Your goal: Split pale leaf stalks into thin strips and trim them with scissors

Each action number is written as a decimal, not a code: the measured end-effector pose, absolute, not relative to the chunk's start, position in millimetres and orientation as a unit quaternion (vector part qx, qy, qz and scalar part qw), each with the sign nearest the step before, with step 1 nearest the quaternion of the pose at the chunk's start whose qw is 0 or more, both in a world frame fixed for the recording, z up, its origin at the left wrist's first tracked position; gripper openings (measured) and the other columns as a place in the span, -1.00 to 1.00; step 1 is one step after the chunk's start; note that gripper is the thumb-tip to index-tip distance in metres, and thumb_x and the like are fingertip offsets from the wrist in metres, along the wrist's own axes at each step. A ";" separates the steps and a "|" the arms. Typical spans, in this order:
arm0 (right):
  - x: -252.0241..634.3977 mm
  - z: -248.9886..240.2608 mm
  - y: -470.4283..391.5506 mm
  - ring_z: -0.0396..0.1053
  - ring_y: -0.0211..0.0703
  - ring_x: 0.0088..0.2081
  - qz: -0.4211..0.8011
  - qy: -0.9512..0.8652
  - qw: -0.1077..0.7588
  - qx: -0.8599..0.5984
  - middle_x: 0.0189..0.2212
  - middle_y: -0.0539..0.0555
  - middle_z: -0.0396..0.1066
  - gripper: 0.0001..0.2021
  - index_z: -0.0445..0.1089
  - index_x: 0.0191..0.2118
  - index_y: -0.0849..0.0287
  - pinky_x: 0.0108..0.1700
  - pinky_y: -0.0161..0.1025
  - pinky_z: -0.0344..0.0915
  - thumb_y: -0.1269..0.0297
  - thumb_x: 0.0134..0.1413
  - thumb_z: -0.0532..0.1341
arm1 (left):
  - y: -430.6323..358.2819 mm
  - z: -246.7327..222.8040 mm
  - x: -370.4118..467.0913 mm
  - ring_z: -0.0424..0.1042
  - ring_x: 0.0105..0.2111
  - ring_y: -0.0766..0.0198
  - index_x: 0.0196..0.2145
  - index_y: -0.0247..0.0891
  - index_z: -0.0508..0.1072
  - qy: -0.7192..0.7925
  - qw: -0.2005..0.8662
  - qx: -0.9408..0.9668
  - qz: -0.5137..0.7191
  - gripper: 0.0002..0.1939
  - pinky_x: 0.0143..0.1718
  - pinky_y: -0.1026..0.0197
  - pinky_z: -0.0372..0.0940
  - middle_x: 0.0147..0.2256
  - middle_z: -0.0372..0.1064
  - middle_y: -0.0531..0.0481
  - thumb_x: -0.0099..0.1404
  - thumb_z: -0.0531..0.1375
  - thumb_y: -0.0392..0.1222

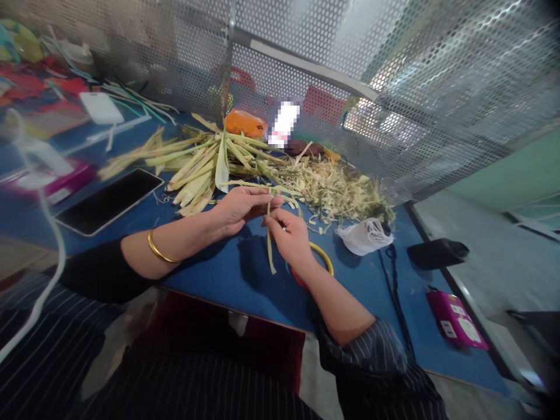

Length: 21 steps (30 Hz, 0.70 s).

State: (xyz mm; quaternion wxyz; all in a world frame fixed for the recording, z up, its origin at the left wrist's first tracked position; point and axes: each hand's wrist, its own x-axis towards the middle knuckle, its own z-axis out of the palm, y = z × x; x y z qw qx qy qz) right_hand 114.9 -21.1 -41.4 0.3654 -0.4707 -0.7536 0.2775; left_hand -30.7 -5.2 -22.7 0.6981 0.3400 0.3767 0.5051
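Observation:
Over the middle of the blue table my left hand (245, 207) pinches a pale green strip of dried leaf (270, 251). My right hand (289, 233) closes on the same strip from the other side, fingertips close to the left ones. One end of the strip hangs down below the fingers, and other thin strands stick out above them. Just behind the hands lies a heap of long dried leaves (196, 175), with a pile of shredded fibres (336, 186) to its right. Under my right wrist, a yellow and red ring (324, 256) rests on the table.
A white bundle of string (365, 236) stands right of my hands, near a black cylinder (437, 254) and a purple packet (457, 318). On the left lie a dark phone (111, 201) and a white cable (56, 274). Behind an orange packet (245, 123) rises a perforated metal screen (306, 64).

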 end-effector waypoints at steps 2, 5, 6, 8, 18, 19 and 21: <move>114.8 -38.5 -24.4 0.21 -0.28 -0.48 0.270 -0.766 0.358 -0.461 -0.61 -0.07 0.25 -0.77 0.32 -0.55 0.14 -0.38 -0.32 0.10 0.29 0.12 0.13 | -5.9 -21.4 -30.9 0.47 -0.37 0.33 -0.43 -0.41 0.57 0.382 0.698 0.330 0.508 -0.97 -0.28 0.30 0.34 -0.38 0.53 -0.12 0.12 0.30 -0.38; 113.6 -36.6 -28.3 0.23 -0.27 -0.44 0.251 -0.787 0.339 -0.451 -0.57 -0.05 0.26 -0.77 0.31 -0.55 0.14 -0.34 -0.32 0.12 0.32 0.11 0.12 | -5.7 -20.4 -30.8 0.48 -0.39 0.35 -0.44 -0.41 0.57 0.384 0.699 0.320 0.512 -0.96 -0.25 0.31 0.35 -0.41 0.53 -0.11 0.13 0.28 -0.41; 113.6 -36.1 -29.3 0.24 -0.26 -0.43 0.240 -0.797 0.331 -0.445 -0.56 -0.05 0.28 -0.77 0.30 -0.55 0.14 -0.33 -0.31 0.13 0.32 0.12 0.11 | -5.1 -20.7 -30.9 0.48 -0.40 0.35 -0.45 -0.41 0.56 0.385 0.700 0.316 0.512 -0.95 -0.25 0.31 0.35 -0.43 0.52 -0.10 0.14 0.27 -0.41; 114.9 -33.7 -31.3 0.25 -0.25 -0.43 0.205 -0.821 0.315 -0.430 -0.55 -0.03 0.29 -0.76 0.29 -0.55 0.14 -0.33 -0.30 0.14 0.31 0.15 0.10 | -3.2 -22.1 -31.7 0.48 -0.40 0.34 -0.44 -0.41 0.56 0.384 0.703 0.315 0.508 -0.95 -0.25 0.29 0.36 -0.44 0.51 -0.10 0.14 0.27 -0.40; 146.0 2.2 -18.8 0.31 -0.22 -0.37 0.061 -0.711 0.473 -0.517 -0.40 0.05 0.44 -0.79 0.49 -0.36 0.14 -0.29 -0.25 0.21 0.17 0.16 0.17 | -7.8 -19.1 -36.3 0.21 -0.65 0.42 -0.55 -0.33 0.50 0.400 0.672 0.495 0.378 -0.92 -0.63 0.29 0.10 -0.57 0.35 -0.05 0.07 0.23 -0.37; 147.8 1.7 -14.1 0.33 -0.22 -0.36 0.123 -0.711 0.457 -0.521 -0.41 0.04 0.46 -0.80 0.50 -0.37 0.14 -0.28 -0.24 0.22 0.17 0.13 0.20 | -9.4 -17.8 -35.7 0.15 -0.67 0.43 -0.57 -0.32 0.50 0.402 0.666 0.511 0.366 -0.89 -0.66 0.30 0.03 -0.60 0.32 -0.05 0.08 0.22 -0.34; 148.2 -3.6 -6.0 0.35 -0.22 -0.36 0.276 -0.711 0.408 -0.501 -0.42 0.03 0.48 -0.81 0.52 -0.37 0.15 -0.28 -0.24 0.25 0.16 0.06 0.24 | -12.0 -15.8 -34.3 0.06 -0.70 0.43 -0.60 -0.31 0.51 0.399 0.656 0.544 0.338 -0.81 -0.67 0.29 -0.07 -0.67 0.23 -0.02 0.12 0.21 -0.26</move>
